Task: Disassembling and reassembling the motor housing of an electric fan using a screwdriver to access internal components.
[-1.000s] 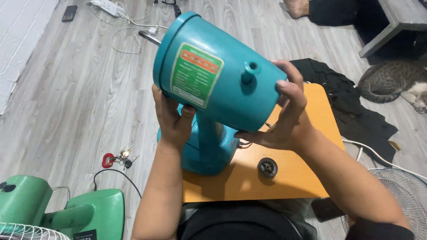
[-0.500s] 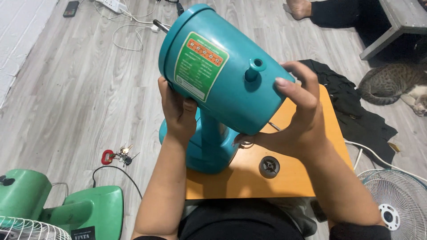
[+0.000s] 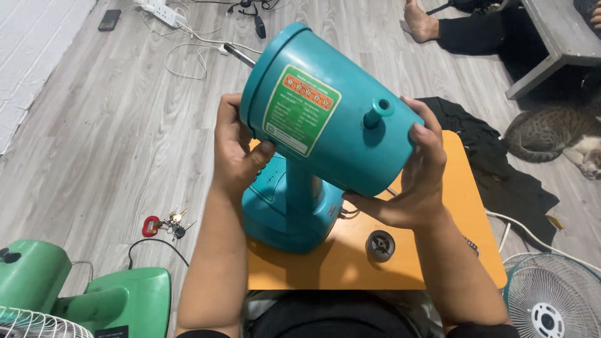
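A teal fan motor housing point(image 3: 338, 134) with a green label and a small knob on top is tilted over its teal base point(image 3: 285, 213), which stands on a small orange table point(image 3: 438, 250). My left hand point(image 3: 235, 150) grips the housing's left side near the front rim. Around the rear end, on the right, wraps my right hand point(image 3: 416, 178). A metal shaft point(image 3: 241, 56) sticks out of the housing's front, pointing away from me.
A round black nut point(image 3: 380, 245) lies on the table. Keys with a red tag point(image 3: 164, 224) lie on the wood floor at left. A green fan point(image 3: 75, 294) stands lower left, a white fan grille point(image 3: 551, 300) lower right. A cat point(image 3: 551, 134), black cloth and another person's foot point(image 3: 422, 22) are at right.
The housing has stayed in both hands and shifted slightly up and right in view; my grip looks the same.
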